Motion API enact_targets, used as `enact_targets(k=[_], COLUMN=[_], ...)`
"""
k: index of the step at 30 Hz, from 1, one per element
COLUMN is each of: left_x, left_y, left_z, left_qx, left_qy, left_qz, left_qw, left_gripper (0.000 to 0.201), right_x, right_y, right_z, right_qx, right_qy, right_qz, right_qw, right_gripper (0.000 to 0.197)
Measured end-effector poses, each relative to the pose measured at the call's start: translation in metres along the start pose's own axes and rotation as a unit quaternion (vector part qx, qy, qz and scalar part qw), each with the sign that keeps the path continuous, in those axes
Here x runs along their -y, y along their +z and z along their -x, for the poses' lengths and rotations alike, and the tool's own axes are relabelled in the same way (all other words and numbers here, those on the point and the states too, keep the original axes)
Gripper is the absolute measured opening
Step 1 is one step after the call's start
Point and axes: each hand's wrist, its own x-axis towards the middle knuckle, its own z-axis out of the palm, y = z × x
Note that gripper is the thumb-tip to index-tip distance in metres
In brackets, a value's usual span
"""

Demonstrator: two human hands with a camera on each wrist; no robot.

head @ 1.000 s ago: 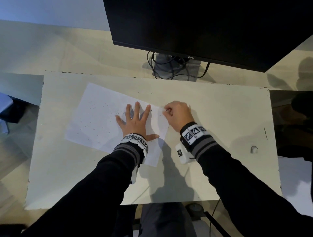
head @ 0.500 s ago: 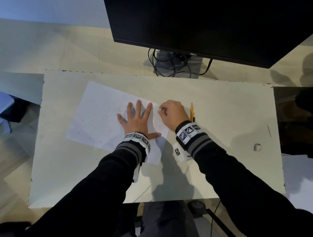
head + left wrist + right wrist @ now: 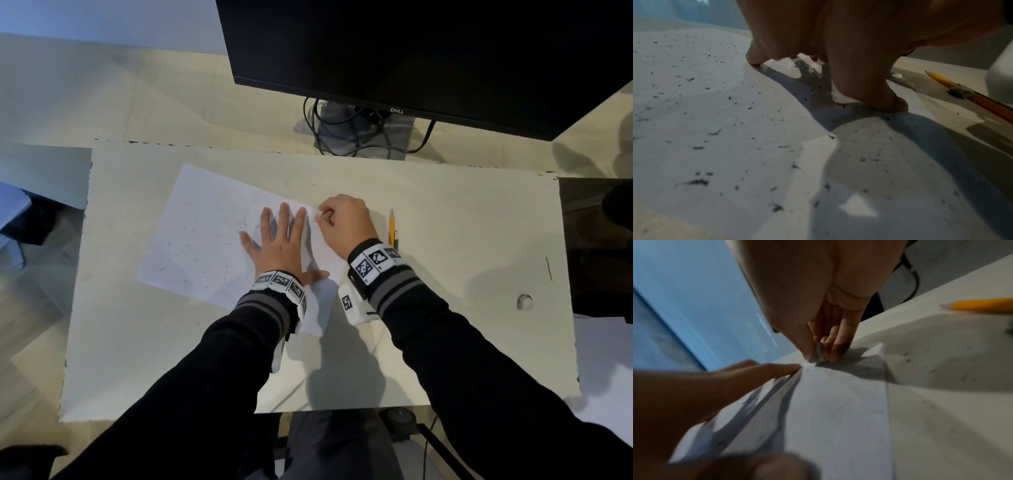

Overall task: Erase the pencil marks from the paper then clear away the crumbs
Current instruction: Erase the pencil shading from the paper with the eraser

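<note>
the paper [image 3: 212, 236] lies flat on the white board [image 3: 445, 240], turned so that its long axis runs from 10 o'clock to 4 o'clock in the head view. dark eraser crumbs [image 3: 191, 246] are scattered over most of the sheet, densest toward its centre; the left wrist view shows more crumbs [image 3: 698, 181] on the near part of the sheet.

the left hand [image 3: 282, 246] lies palm down on the right half of the paper, fingers straight and spread, pointing to 12 o'clock. it grasps nothing; it presses the sheet flat. the thumb points to 3 o'clock near the sheet's right edge.

the right hand [image 3: 346, 222] is at the upper right corner of the paper, at 2 o'clock from the left hand. its fingers are curled, and thumb and fingers pinch a small grey eraser [image 3: 819, 353] whose lower end touches the sheet. in the right wrist view the tip of a left finger [image 3: 785, 368] lies just beside the eraser.

a yellow pencil [image 3: 392, 226] lies on the board just beside the right hand, at 3 o'clock from it, tip pointing to 12 o'clock. a grey piece [image 3: 961, 91] rests against its shaft in the left wrist view; what it is cannot be told.

a dark monitor [image 3: 428, 58] stands at 12 o'clock beyond the board, with cables [image 3: 359, 137] at its stand.
</note>
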Motion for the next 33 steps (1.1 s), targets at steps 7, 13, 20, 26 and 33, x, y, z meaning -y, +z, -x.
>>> enact_targets(k=[7, 13, 20, 26, 33], left_x=[0.001, 0.001, 0.0, 0.002, 0.003], left_y=[0.002, 0.002, 0.001, 0.002, 0.002], left_z=[0.001, 0.0, -0.001, 0.002, 0.001], left_qx=[-0.007, -0.001, 0.0, -0.012, -0.013], left_qy=[-0.001, 0.0, -0.005, 0.009, 0.02], left_qz=[0.008, 0.002, 0.005, 0.013, 0.011], left_qw=[1.0, 1.0, 1.0, 1.0, 1.0], left_gripper=[0.129, 0.129, 0.131, 0.123, 0.112], right_x=[-0.004, 0.007, 0.011, -0.031, -0.035], right_y=[-0.008, 0.004, 0.005, -0.027, -0.024], right_z=[-0.012, 0.0, 0.002, -0.003, 0.011], right_qx=[-0.044, 0.038, 0.032, -0.049, 0.051], right_qy=[0.061, -0.007, -0.001, 0.07, -0.078], right_qz=[-0.021, 0.01, -0.011, -0.011, 0.016], right_qw=[0.997, 0.999, 0.999, 0.996, 0.996], right_gripper=[0.013, 0.013, 0.011, 0.01, 0.007])
